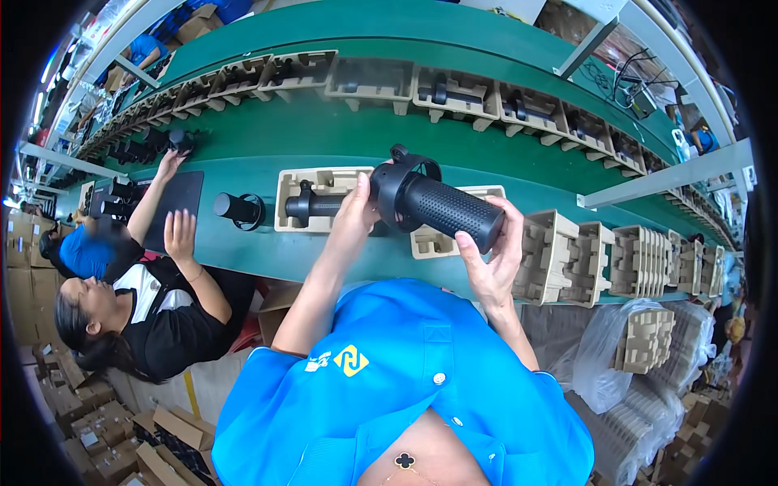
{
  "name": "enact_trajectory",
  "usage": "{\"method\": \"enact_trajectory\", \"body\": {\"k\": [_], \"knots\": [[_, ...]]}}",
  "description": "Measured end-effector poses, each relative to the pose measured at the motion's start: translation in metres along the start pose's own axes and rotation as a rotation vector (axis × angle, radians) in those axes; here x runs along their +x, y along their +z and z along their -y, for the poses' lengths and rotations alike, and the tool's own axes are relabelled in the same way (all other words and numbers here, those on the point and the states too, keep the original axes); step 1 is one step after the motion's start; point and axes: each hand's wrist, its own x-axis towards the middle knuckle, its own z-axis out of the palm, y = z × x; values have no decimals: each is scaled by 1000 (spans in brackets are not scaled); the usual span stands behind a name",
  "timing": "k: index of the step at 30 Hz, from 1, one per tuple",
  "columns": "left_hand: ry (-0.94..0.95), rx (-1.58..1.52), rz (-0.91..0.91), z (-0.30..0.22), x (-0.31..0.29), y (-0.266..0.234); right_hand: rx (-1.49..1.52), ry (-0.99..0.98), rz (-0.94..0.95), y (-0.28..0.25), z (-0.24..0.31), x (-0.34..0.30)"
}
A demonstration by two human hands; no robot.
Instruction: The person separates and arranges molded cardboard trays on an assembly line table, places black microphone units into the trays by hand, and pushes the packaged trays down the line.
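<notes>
The black perforated cylinder [454, 204] is above a beige tray [324, 176], with the left grip [355, 212] closed on its ringed end and the right grip [496, 269] on the other. It looks stiff, moderately heavy, probably best held by its body. A co-worker [174, 336] is beside the green surface [284, 257].

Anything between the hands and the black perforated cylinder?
Nothing visible. The left hand is directly on the ringed end of the black perforated cylinder; the right hand grips its other end.
</notes>
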Motion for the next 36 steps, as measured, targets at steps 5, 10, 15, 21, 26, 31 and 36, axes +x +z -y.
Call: {"method": "enact_trajectory", "body": {"k": [5, 10, 15, 21, 26, 31, 36], "knots": [[-49, -101, 41, 21, 2, 1, -171, -145, 7, -8, 1, -5], [-31, -95, 61, 27, 8, 9, -128, -111, -1, -19, -5, -6], [126, 74, -13, 18, 0, 25, 176, 112, -73, -30, -41, -1], [509, 655, -118, -12, -22, 27, 521, 564, 524, -29, -82, -10], [572, 769, -94, -33, -46, 25, 81, 459, 757, 5, -62, -5], [864, 468, -394, -28, -58, 31, 171, 325, 669, 27, -48, 2], [951, 916, -374, -24, -76, 7, 200, 393, 597, 40, -51, -2]]}}
